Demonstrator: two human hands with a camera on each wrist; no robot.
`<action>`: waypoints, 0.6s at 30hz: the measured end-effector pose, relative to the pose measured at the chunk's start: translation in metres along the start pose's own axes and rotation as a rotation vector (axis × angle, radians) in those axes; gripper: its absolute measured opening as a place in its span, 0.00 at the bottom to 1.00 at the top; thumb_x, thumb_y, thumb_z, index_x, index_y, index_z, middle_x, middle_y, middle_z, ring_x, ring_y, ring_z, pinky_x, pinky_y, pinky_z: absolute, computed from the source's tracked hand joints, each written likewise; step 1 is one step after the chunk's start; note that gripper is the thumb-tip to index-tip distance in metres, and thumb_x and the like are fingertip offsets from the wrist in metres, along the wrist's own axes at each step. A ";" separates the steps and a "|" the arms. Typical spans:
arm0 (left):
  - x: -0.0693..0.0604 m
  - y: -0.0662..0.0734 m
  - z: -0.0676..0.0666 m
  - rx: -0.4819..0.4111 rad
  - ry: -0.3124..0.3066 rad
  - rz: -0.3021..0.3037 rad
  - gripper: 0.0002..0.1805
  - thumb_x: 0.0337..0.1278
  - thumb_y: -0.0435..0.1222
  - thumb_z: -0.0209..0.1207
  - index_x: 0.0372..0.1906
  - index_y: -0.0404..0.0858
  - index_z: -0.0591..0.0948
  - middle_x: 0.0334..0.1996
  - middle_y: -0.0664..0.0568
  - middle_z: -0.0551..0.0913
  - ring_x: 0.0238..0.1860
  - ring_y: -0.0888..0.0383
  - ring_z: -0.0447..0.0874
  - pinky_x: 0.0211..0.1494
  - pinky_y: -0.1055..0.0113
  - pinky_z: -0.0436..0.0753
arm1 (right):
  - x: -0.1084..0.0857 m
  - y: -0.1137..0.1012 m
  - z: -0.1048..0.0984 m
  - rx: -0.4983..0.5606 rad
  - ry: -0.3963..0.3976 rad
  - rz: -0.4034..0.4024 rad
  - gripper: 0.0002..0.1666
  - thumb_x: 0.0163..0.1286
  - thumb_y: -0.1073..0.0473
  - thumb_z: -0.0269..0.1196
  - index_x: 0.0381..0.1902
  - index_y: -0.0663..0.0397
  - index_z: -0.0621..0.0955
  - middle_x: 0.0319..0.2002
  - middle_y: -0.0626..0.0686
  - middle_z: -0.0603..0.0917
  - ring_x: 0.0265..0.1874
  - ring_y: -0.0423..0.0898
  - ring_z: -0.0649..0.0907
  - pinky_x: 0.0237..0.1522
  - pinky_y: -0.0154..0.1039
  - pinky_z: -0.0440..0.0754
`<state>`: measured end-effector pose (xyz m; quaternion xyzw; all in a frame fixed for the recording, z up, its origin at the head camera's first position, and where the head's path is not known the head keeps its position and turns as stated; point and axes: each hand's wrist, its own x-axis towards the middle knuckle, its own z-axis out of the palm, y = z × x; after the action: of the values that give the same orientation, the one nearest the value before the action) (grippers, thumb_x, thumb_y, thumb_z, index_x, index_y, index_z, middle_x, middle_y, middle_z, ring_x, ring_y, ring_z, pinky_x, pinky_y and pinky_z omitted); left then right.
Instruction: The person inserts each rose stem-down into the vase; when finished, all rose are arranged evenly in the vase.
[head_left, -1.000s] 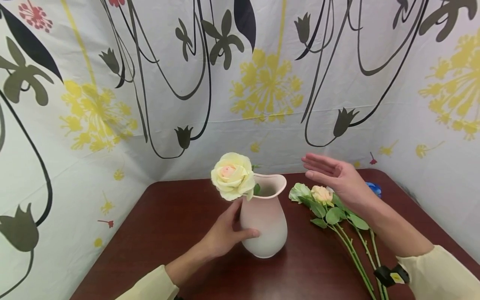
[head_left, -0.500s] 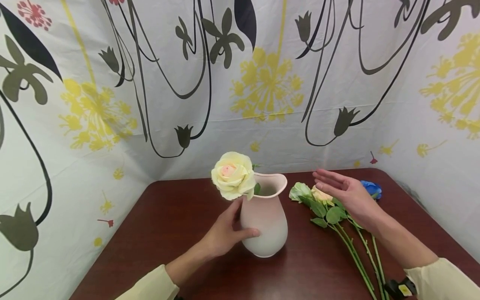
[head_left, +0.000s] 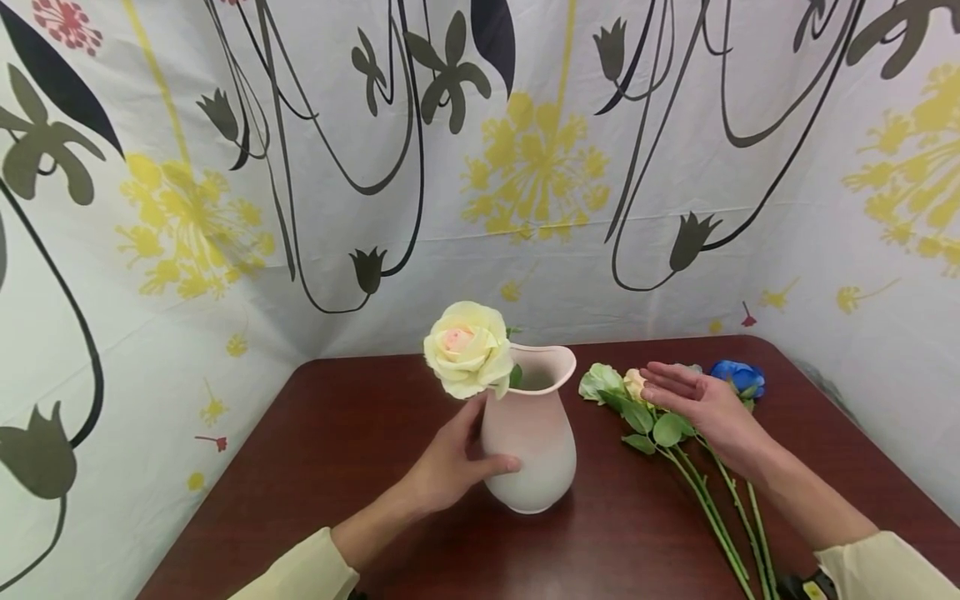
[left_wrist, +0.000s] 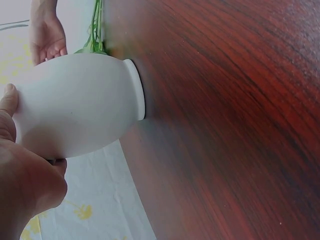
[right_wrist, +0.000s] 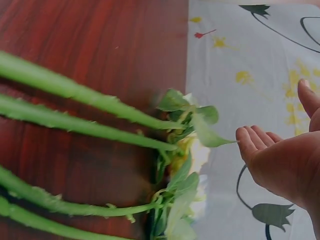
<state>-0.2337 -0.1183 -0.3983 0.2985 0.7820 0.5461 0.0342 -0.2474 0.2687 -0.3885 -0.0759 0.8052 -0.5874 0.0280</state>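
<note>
My left hand (head_left: 448, 467) grips the left side of a white-pink vase (head_left: 531, 454), thumb across its front and fingers behind. The vase (left_wrist: 82, 102) stands upright on the table in the left wrist view. A cream rose (head_left: 467, 350) leans out over the vase's left rim. To the right, my right hand (head_left: 712, 414) hovers above the lying roses with nothing in it, fingers extended. Beneath and around it are a pale green rose (head_left: 600, 382), a partly covered peach rose (head_left: 633, 384) and a blue rose (head_left: 739, 377). Their thorny green stems (right_wrist: 75, 90) show in the right wrist view.
The dark red-brown table (head_left: 360, 433) has rounded far corners. A white cloth (head_left: 360, 208) printed with flowers hangs behind it and along both sides. The rose stems run toward the table's near right edge.
My right hand has moved down and to the right, from beside the vase's mouth to over the lying roses. More of the blue rose shows now. The left hand and vase have stayed put.
</note>
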 end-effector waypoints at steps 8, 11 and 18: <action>0.000 0.000 0.000 -0.002 -0.002 -0.005 0.48 0.61 0.40 0.77 0.81 0.56 0.62 0.71 0.59 0.73 0.67 0.58 0.76 0.73 0.56 0.73 | 0.005 0.019 -0.001 -0.002 -0.051 -0.015 0.39 0.84 0.56 0.60 0.81 0.69 0.60 0.76 0.70 0.67 0.71 0.51 0.77 0.58 0.32 0.81; 0.000 0.000 0.000 -0.001 -0.002 -0.004 0.48 0.61 0.40 0.77 0.81 0.56 0.62 0.71 0.59 0.73 0.67 0.58 0.75 0.73 0.56 0.73 | 0.006 0.023 0.000 -0.064 -0.049 -0.024 0.35 0.85 0.60 0.58 0.80 0.71 0.61 0.75 0.71 0.69 0.72 0.60 0.75 0.56 0.30 0.81; 0.000 0.000 0.000 0.002 -0.004 -0.006 0.48 0.61 0.40 0.77 0.81 0.56 0.62 0.71 0.60 0.73 0.67 0.58 0.76 0.73 0.56 0.74 | 0.008 0.032 0.005 -0.184 -0.033 0.011 0.31 0.84 0.65 0.57 0.78 0.73 0.65 0.71 0.70 0.74 0.70 0.67 0.75 0.54 0.33 0.83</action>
<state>-0.2338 -0.1182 -0.3979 0.2972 0.7835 0.5444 0.0372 -0.2573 0.2725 -0.4203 -0.0837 0.8556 -0.5094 0.0375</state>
